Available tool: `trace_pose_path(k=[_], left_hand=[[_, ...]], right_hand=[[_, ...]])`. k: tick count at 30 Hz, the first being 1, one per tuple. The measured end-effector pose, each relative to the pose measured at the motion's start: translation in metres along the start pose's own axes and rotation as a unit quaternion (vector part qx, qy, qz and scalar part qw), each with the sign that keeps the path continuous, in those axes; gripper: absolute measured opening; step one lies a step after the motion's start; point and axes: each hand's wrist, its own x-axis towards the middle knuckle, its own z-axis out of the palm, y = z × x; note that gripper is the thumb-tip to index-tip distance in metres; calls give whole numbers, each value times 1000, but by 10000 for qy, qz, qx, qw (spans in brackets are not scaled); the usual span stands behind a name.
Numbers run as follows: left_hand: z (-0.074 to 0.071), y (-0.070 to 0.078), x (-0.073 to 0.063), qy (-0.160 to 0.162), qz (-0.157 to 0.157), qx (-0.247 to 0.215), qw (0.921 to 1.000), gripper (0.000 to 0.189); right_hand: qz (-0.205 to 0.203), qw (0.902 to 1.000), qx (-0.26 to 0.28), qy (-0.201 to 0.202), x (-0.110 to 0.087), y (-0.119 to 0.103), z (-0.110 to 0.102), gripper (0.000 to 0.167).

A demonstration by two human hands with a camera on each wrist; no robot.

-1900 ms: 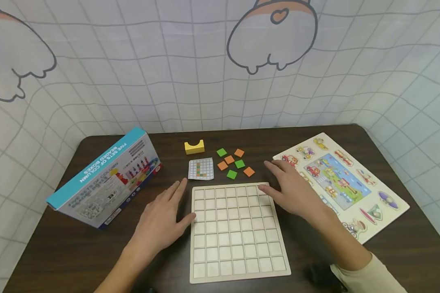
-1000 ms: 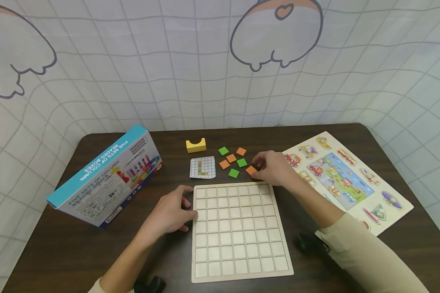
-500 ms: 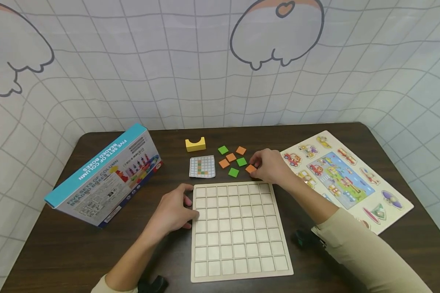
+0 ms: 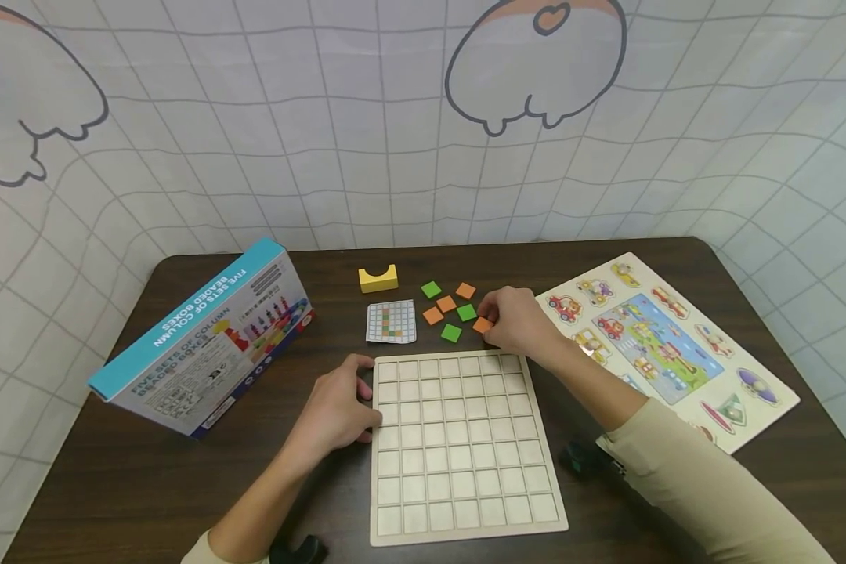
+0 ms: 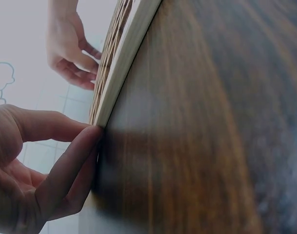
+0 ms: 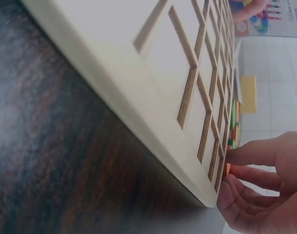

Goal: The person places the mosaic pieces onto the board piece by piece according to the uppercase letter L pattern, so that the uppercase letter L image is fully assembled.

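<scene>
The wooden grid board (image 4: 465, 448) lies on the table with its square cells bare. My left hand (image 4: 334, 407) holds the board's left edge near the far corner, thumb on the rim and curled fingertips at its side, as the left wrist view shows. Beyond the far right corner, my right hand (image 4: 515, 321) pinches an orange square tile (image 4: 482, 325) between thumb and fingers. More orange and green tiles lie just left of it, among them a green tile (image 4: 451, 333) and an orange tile (image 4: 433, 316).
A small pattern card (image 4: 391, 322) lies behind the board, with a yellow arch block (image 4: 378, 279) behind it. On the left stands a blue-and-white box (image 4: 204, 345). A picture puzzle board (image 4: 719, 376) lies at right under the right forearm. A gridded curtain (image 4: 395, 117) hangs behind the table.
From hovering over the board's far right corner, my right hand has moved back to the nearest orange tile and pinched it. My left hand has curled its fingers at the board's left edge.
</scene>
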Motion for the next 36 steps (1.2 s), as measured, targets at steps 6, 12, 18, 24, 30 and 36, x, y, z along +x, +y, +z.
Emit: trace_pose_path(k=[6,12,18,24,30,36], left_hand=[[1,1,0,17,-62,77,9999,77],[1,0,1,-2,-126,105,9999,77],[1,0,1,-5,-100,97,9999,76],[0,0,1,-13,-121,82,9999,76],[0,0,1,-12,-136,144,9998,76],[0,0,1,-10,-138,173,9998,76]], right_hand=[[-21,10000,-2,45,0,-1,-1,25],[60,10000,34,13,1,0,-1,26],[94,9998,174,-26,1,3,-4,25],[86,9997,211,-12,-1,6,-7,25],[97,9995,296,14,-4,7,-11,27],[1,9985,552,17,-7,8,-14,28]])
